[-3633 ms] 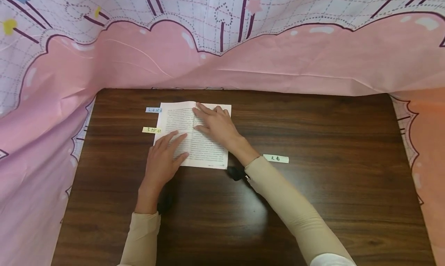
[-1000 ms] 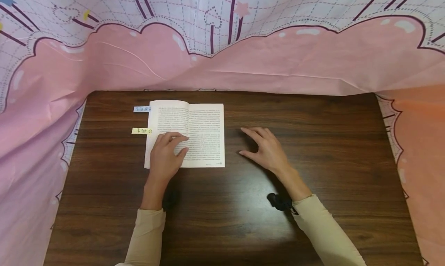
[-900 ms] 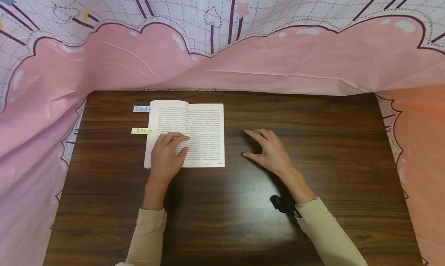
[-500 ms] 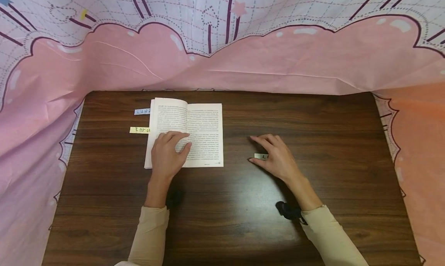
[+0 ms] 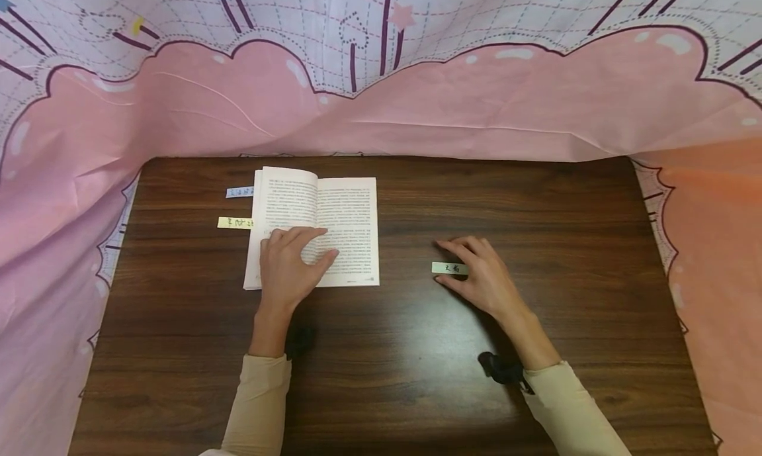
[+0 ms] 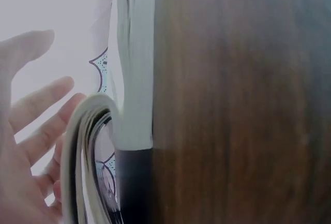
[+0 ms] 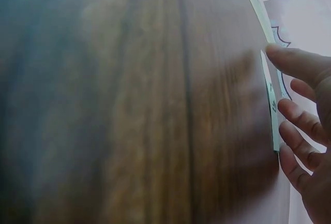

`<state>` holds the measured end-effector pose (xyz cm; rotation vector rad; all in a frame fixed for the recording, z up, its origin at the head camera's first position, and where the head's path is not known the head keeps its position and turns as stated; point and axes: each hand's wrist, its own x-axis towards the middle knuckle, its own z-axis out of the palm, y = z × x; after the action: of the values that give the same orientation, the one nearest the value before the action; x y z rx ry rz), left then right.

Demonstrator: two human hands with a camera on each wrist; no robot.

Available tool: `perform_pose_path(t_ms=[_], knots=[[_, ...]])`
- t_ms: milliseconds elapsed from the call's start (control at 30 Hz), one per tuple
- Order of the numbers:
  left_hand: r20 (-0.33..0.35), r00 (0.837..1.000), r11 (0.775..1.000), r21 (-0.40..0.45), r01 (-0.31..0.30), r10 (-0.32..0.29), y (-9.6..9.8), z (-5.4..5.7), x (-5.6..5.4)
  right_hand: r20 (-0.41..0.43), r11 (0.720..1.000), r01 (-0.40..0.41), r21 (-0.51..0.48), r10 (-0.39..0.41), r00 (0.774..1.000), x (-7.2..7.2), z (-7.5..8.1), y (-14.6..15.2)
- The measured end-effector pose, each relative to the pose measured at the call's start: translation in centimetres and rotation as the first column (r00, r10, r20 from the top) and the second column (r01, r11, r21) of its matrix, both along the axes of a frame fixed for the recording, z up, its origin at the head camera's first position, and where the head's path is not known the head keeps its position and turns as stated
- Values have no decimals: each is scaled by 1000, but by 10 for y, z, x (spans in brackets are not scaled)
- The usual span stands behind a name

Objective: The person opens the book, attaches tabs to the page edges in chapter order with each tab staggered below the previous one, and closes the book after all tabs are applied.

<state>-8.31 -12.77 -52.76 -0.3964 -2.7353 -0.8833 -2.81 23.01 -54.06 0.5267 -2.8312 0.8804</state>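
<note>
An open book (image 5: 348, 224) lies left of the table's middle, with its left pages bowed up. Across those pages lies my left hand (image 5: 292, 264), fingers loosely bent and thumb spread toward the right page. The left wrist view shows the curled page stack (image 6: 77, 131) beside the fingers, and the book's edge (image 6: 135, 69). My right hand (image 5: 485, 277) is at a pale green paper strip (image 5: 449, 268) with handwriting, thumb and fingers apart on either side of it. In the right wrist view the strip (image 7: 271, 97) lies on the table, not pinched.
A blue strip (image 5: 240, 192) and a yellow strip (image 5: 235, 223) stick out past the book's left edge. Pink patterned cloth (image 5: 417, 138) hangs behind the wooden table (image 5: 536, 204) and along its sides. A black device (image 5: 500, 368) sits at the right wrist.
My right hand has left the book and moved right to the green strip, uncovering it again. The book's left pages have bowed up, and my left thumb has spread further.
</note>
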Motion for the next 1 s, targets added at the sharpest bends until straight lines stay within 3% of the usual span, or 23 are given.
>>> perform_pose_path(t_ms=[733, 1000], knots=[[21, 1000, 1000, -5, 5, -5, 1, -2, 0, 14, 998, 29, -55, -28, 1000, 6, -2, 9], [44, 999, 1000, -5, 0, 0, -1, -2, 1, 70, 997, 25, -71, -20, 997, 7, -5, 6]])
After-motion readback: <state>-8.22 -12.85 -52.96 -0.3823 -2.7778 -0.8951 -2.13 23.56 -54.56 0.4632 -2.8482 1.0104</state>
